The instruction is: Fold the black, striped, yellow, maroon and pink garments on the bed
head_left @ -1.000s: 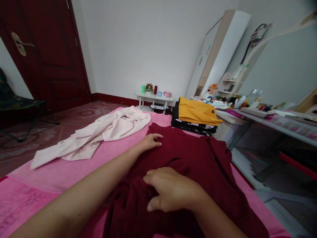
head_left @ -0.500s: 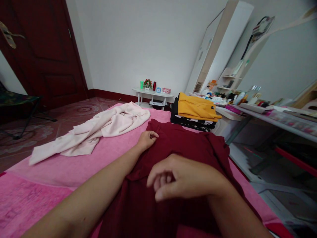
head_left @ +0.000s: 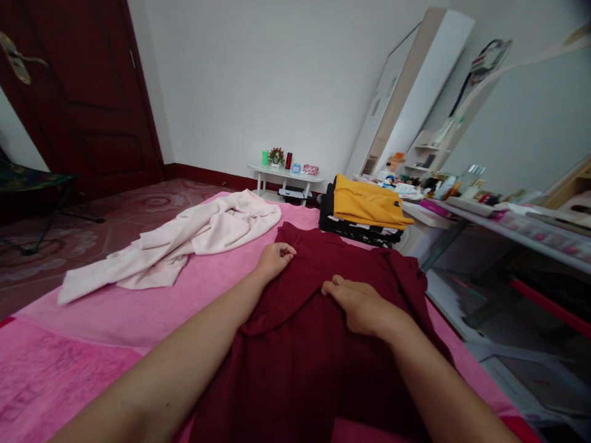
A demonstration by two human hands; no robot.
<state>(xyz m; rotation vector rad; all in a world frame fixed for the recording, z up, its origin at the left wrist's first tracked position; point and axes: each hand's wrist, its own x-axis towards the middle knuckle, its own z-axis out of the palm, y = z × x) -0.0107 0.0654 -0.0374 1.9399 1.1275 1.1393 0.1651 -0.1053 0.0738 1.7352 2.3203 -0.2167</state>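
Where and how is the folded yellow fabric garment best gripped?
Probably its left and right edges together, from the near side: the folded yellow fabric garment lies flat atop a dark fabric pile, so supporting both ends should preserve its folds.

place: home, apparently a bedroom | below the fingers (head_left: 330,287): what looks like a pink-covered bed (head_left: 152,320) | beyond them: pile of folded clothes (head_left: 369,203) | to their right: clustered bottles (head_left: 447,186), large mirror (head_left: 530,123) | to their left: panelled door (head_left: 83,92), patterned floor tiles (head_left: 111,227)
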